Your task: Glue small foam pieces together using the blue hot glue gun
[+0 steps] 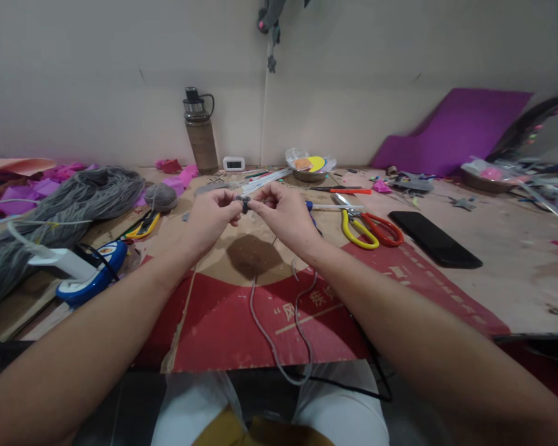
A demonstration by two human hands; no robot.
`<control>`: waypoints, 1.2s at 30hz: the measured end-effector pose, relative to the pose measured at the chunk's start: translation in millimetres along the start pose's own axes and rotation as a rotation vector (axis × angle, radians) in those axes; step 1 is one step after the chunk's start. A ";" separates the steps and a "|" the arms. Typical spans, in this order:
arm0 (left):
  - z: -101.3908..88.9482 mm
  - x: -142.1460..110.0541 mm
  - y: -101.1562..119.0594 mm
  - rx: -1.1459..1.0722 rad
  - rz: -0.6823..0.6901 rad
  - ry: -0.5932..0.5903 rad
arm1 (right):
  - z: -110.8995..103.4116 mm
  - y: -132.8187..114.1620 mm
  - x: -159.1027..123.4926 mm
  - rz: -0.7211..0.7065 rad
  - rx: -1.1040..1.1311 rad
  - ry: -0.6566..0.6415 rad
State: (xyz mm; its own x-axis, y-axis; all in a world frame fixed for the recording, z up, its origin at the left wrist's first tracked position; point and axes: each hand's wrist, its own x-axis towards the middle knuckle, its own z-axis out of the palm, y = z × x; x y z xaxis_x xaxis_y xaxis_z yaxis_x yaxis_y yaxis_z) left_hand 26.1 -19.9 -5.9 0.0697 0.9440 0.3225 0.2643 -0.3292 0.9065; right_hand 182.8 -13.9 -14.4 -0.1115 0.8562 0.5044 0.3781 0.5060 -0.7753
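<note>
Between my two hands, over the middle of the cardboard, is a small dark grey piece [244, 204] with stubby points. My left hand [212, 215] pinches its left side with thumb and fingers. From the other side, my right hand [286, 214] pinches it too, the fingertips of both hands almost meeting. Part of the piece is covered by the fingers. A grey cord [266, 334] lies below the hands in a loop over the cardboard's front edge; whether it joins the piece cannot be made out.
Red and tan cardboard [227, 328] covers the work spot. Scissors [358, 226] with yellow and red handles and a black phone [434, 239] lie right. Grey yarn [88, 198], a small yarn ball [160, 197] and a blue power strip [90, 279] are left. A bottle [201, 136] stands behind.
</note>
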 end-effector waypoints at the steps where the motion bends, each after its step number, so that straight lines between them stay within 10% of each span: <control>1: 0.1 -0.1 0.3 -0.009 -0.004 0.003 | 0.0 0.1 0.1 0.005 0.012 -0.009; 36: 4.2 -0.7 -1.1 -0.185 -0.011 -0.050 | 1.4 -5.4 -1.6 0.083 0.075 -0.008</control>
State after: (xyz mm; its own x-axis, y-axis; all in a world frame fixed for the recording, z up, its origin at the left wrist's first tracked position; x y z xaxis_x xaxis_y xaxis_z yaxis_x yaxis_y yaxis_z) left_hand 29.8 -20.1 -8.3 0.1166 0.9461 0.3022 0.0844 -0.3126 0.9461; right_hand 179.7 -17.9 -11.6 -0.0902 0.8962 0.4345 0.3166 0.4394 -0.8407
